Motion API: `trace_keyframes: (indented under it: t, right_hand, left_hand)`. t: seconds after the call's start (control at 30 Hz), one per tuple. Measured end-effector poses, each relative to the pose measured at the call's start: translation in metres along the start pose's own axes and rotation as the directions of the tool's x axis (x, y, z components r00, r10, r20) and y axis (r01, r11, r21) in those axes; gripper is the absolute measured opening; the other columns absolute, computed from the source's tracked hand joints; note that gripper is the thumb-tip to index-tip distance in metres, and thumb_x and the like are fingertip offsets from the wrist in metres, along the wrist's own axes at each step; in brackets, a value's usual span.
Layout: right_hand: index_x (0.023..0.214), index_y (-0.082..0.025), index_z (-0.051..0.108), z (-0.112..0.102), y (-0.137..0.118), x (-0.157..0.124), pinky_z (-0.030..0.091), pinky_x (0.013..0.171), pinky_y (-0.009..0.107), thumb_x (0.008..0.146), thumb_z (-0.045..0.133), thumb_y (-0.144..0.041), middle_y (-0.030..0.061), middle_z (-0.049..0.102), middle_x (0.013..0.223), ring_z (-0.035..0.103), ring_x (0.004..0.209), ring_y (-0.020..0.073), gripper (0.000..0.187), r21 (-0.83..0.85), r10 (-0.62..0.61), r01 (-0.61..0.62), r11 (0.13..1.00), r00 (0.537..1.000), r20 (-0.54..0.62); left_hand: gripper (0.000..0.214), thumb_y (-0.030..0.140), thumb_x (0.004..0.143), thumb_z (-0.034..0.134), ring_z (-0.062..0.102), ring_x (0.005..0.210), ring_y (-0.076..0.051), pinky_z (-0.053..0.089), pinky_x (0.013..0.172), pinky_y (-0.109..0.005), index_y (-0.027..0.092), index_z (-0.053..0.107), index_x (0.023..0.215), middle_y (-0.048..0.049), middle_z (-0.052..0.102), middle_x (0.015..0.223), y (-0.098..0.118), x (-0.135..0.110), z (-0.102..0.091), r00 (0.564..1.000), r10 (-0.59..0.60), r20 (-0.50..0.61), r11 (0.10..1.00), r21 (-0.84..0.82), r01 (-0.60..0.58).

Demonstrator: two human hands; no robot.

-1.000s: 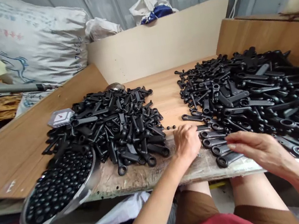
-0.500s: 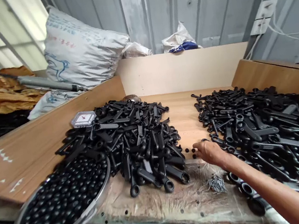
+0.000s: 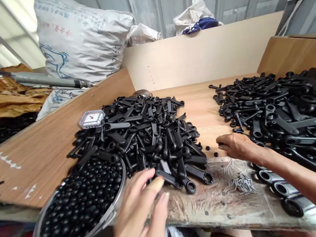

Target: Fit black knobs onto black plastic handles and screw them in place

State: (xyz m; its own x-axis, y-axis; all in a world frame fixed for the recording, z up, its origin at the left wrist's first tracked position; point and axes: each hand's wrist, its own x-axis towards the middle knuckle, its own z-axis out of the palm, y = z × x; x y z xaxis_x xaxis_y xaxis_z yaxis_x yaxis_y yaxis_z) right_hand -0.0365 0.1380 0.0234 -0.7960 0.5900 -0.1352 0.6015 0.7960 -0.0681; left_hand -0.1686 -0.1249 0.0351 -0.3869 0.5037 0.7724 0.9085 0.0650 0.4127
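Observation:
My left hand [image 3: 142, 214] reaches over the front of the left pile of black ring-ended levers [image 3: 145, 136], fingers stretched forward and apart; no thing shows in its grip. It is close to a lever lying at the pile's front edge. On the right, my right hand [image 3: 237, 147] is low over the board with its fingertips pinched together on what looks like a small black round piece, mostly covered. Two more such small black pieces [image 3: 216, 154] lie just left of it. Small metal pins [image 3: 243, 184] are heaped in front of this hand.
A round basin [image 3: 124, 189] full of black balls [image 3: 78, 204] stands at the left front. Another heap of black levers [image 3: 291, 116] covers the right side. A small clear case [image 3: 92, 119] sits by the left board. Behind it leans a white sack [image 3: 84, 38].
My left hand has come into view from below. My right hand has closed near the small black pieces, and one of them no longer lies on the board. The view has shifted.

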Motion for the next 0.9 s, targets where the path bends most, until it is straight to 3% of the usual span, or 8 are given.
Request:
trace_keyframes:
  t: [0.1,0.17,0.27,0.43,0.6,0.77,0.83,0.9]
  right_hand:
    - [0.081,-0.017,0.061,-0.011,0.002,-0.031,0.038,0.058,0.022,0.084,0.041,-0.026,0.0026,0.062,0.070,0.055,0.064,0.0138,0.022,0.269,-0.072,0.088,0.959,0.995,-0.070]
    - [0.081,-0.016,0.061,-0.014,0.003,-0.053,0.038,0.053,0.022,0.081,0.046,-0.031,0.0000,0.056,0.060,0.051,0.055,0.0118,0.021,0.578,-0.067,0.116,0.808,0.992,-0.105]
    - [0.081,-0.013,0.061,-0.009,0.004,-0.082,0.038,0.046,0.020,0.074,0.059,-0.036,-0.0012,0.054,0.055,0.048,0.048,0.0093,0.024,0.931,-0.004,0.058,0.361,0.998,-0.060]
    - [0.082,-0.014,0.065,0.009,0.004,-0.112,0.039,0.036,0.015,0.068,0.071,-0.030,0.0021,0.061,0.061,0.057,0.044,0.0100,0.023,0.901,-0.068,0.013,-0.434,0.997,-0.047]
    - [0.084,-0.012,0.068,0.025,0.007,-0.129,0.042,0.033,0.013,0.069,0.071,-0.025,0.0034,0.063,0.058,0.058,0.042,0.0101,0.019,0.747,-0.080,0.044,-0.663,0.988,-0.129]
    - [0.084,-0.012,0.068,0.032,0.005,-0.143,0.044,0.035,0.014,0.069,0.072,-0.023,0.0058,0.065,0.062,0.061,0.045,0.0121,0.019,0.714,-0.063,0.048,-0.698,0.990,-0.129]
    - [0.084,-0.012,0.068,0.034,0.000,-0.147,0.044,0.036,0.013,0.070,0.071,-0.023,0.0060,0.065,0.061,0.062,0.046,0.0119,0.018,0.708,-0.074,0.049,-0.705,0.987,-0.142]
    - [0.082,-0.012,0.069,0.036,-0.006,-0.151,0.044,0.039,0.013,0.070,0.071,-0.024,0.0061,0.066,0.060,0.061,0.046,0.0110,0.017,0.705,-0.117,0.037,-0.709,0.979,-0.169]
  left_hand:
    - [0.028,0.006,0.079,0.049,0.038,0.120,-0.033,0.038,0.094,-0.050,0.019,0.065,0.098,-0.0116,0.054,0.120,-0.003,0.006,0.036,0.934,0.127,0.333,0.978,0.117,-0.174]
    - [0.039,0.001,0.076,0.044,0.029,0.127,-0.035,0.033,0.096,-0.054,0.019,0.063,0.105,-0.0109,0.051,0.125,0.001,0.004,0.062,0.802,0.150,0.579,0.938,0.172,-0.300]
    - [0.044,-0.002,0.073,0.040,0.039,0.121,-0.032,0.038,0.094,-0.049,0.016,0.061,0.107,-0.0094,0.060,0.114,0.011,0.002,0.091,0.607,0.175,0.775,0.882,0.151,-0.447]
    - [0.036,-0.006,0.066,0.042,0.061,0.082,-0.028,0.052,0.065,-0.039,0.010,0.065,0.090,-0.0103,0.067,0.084,0.018,0.009,0.114,0.553,0.250,0.795,0.848,0.095,-0.521]
    - [0.038,-0.009,0.064,0.039,0.061,0.060,-0.022,0.051,0.050,-0.030,0.011,0.063,0.086,-0.0080,0.064,0.068,0.010,0.017,0.126,0.618,0.314,0.721,0.846,0.083,-0.526]
    - [0.027,0.009,0.080,0.040,0.064,0.073,-0.018,0.052,0.068,-0.029,0.014,0.056,0.101,-0.0074,0.065,0.084,0.009,0.031,0.107,0.843,0.315,0.436,0.931,0.030,-0.364]
    - [0.013,0.020,0.083,0.047,0.063,0.069,-0.016,0.052,0.067,-0.026,0.017,0.055,0.094,-0.0036,0.064,0.080,0.021,0.029,0.095,0.939,0.184,0.290,0.983,-0.032,-0.183]
    - [0.009,0.025,0.079,0.057,0.059,0.054,-0.012,0.050,0.054,-0.023,0.019,0.054,0.085,0.0010,0.061,0.073,0.040,0.016,0.089,0.956,-0.110,0.273,0.948,-0.260,0.183]
